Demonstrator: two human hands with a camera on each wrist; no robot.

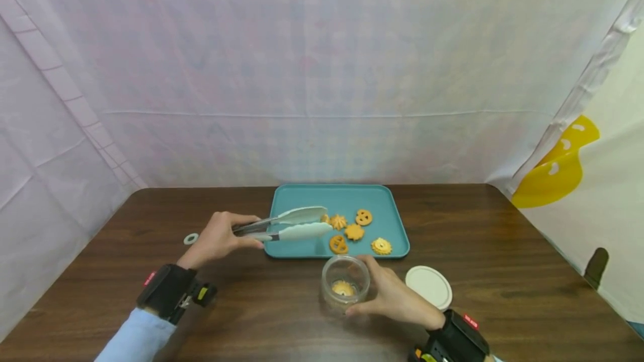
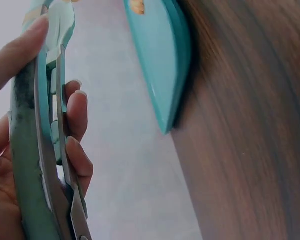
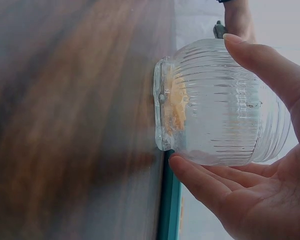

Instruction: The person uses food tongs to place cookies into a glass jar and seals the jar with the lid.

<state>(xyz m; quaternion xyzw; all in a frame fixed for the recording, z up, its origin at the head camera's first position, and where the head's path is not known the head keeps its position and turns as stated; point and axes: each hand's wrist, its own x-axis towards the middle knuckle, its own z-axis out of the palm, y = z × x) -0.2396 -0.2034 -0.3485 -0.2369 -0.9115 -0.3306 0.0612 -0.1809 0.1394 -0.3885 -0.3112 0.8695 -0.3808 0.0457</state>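
Note:
My left hand (image 1: 216, 239) grips a pair of tongs (image 1: 304, 232) with metal arms and pale green tips. The tips stand apart over the left part of a teal tray (image 1: 294, 197). Flower-shaped cookies (image 1: 354, 232) and pretzel-shaped cookies (image 1: 364, 217) lie on that tray, one partly hidden by the tongs. In the left wrist view, thumb and fingers press the tongs' arms from both sides. My right hand (image 1: 384, 292) holds a clear ribbed glass jar (image 3: 225, 105) round its side, in front of the tray. One cookie (image 1: 344, 288) lies at the jar's bottom.
A round white lid (image 1: 429, 287) lies on the brown wooden table (image 1: 241, 317), right of the jar. Beside the left hand shows a small white ring (image 1: 190, 238). Pale cloth (image 1: 307, 99) hangs behind the table, and a yellow piece (image 1: 550, 177) hangs at the right.

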